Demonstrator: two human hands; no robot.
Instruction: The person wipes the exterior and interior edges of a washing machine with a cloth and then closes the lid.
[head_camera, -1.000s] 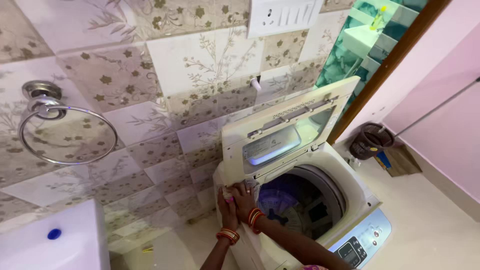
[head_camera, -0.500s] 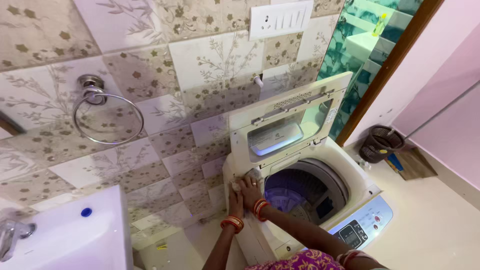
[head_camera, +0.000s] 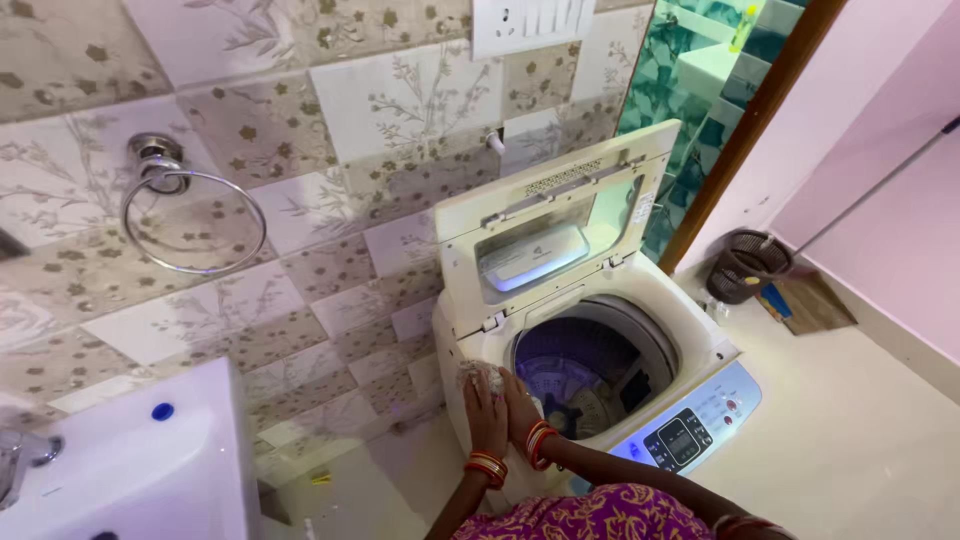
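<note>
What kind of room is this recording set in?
Most likely a home bathroom or wash area: a top-loading washing machine with its lid raised, a metal towel ring on the patterned tiled wall, and a white washbasin at lower left.

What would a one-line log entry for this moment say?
left hand: on washer's top rim | right hand: beside it, pressing small white cloth | washing machine: lid up, drum open | basin: lower left

Under my 2 hands, left hand (head_camera: 485, 408) and right hand (head_camera: 521, 400), sits a pale crumpled cloth (head_camera: 478, 375) on the washing machine (head_camera: 690, 335) of smooth glossy plastic. The wall tiles (head_camera: 330, 150) shine glazed; the towel ring (head_camera: 190, 215) is polished metal.
</note>
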